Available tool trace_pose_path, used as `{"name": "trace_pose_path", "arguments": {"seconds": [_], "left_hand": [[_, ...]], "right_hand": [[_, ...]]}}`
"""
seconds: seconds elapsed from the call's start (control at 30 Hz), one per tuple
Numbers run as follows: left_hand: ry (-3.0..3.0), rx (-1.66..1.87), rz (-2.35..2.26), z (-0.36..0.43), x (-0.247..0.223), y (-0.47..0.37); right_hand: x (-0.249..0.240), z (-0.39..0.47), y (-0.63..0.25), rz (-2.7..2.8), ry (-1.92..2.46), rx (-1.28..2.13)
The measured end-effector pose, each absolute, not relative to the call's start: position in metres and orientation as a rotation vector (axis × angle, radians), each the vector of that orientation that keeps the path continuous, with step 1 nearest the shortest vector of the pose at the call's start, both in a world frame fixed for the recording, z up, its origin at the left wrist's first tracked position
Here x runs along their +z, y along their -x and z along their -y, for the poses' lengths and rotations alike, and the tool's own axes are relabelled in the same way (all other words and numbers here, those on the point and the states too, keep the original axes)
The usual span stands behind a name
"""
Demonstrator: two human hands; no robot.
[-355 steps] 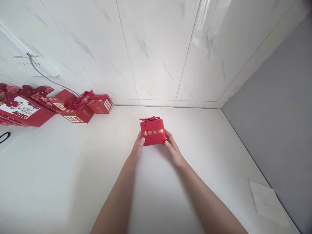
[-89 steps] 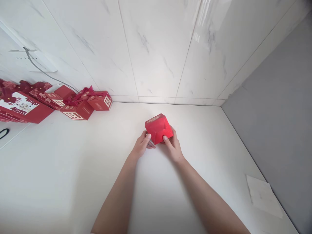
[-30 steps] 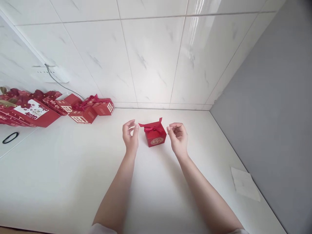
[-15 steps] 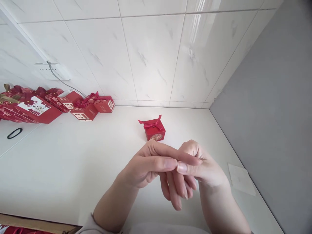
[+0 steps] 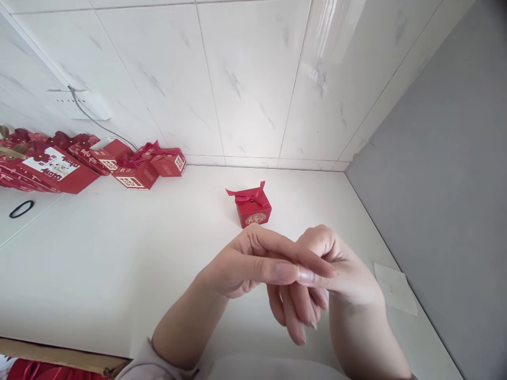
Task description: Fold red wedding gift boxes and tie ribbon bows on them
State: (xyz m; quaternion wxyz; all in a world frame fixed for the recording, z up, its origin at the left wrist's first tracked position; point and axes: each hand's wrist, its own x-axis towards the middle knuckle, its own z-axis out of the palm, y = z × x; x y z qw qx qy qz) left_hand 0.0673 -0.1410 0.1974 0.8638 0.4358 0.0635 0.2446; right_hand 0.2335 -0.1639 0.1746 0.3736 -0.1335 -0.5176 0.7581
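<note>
Both bare hands meet over the counter, with no object visible between them. My left hand (image 5: 253, 261) stretches its forefinger across my right hand (image 5: 343, 264), and the two thumb tips touch. The right thumb lies under that forefinger, with the right hand curled round the left fingers. Several fingers hang down below the thumbs, overlapping, so which hand each belongs to is partly hidden. Just beyond the hands stands a small red gift box (image 5: 255, 212) with a gold round emblem and a red ribbon bow on top. Neither hand holds it.
Several red boxes (image 5: 138, 177) and red gift bags (image 5: 79, 182) stand along the tiled wall at left. A black loop (image 5: 21, 209) lies before them. A cardboard box edge (image 5: 59, 356) shows at lower left. A white paper square (image 5: 395, 287) lies by the grey panel (image 5: 439, 174).
My clasped hands have shifted slightly right in the view, and their hold on each other looks the same. The wall and boxes sit a little higher as the camera tilts.
</note>
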Motion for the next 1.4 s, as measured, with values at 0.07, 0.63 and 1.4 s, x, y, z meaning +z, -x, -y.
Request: {"name": "trace_pose_path", "arguments": {"seconds": [0.07, 0.63, 1.4], "left_hand": [[-0.935, 0.509, -0.101, 0.140, 0.196, -0.067], [-0.944, 0.503, -0.139, 0.137, 0.193, -0.067], [-1.138, 0.872, -0.356, 0.146, 0.212, -0.056]], "right_hand": [[0.176, 0.163, -0.234, 1.325, 0.319, 1.951], [0.180, 0.161, -0.236, 1.408, 0.416, 1.917], [0.200, 0.183, -0.234, 1.568, 0.882, 0.897]]}}
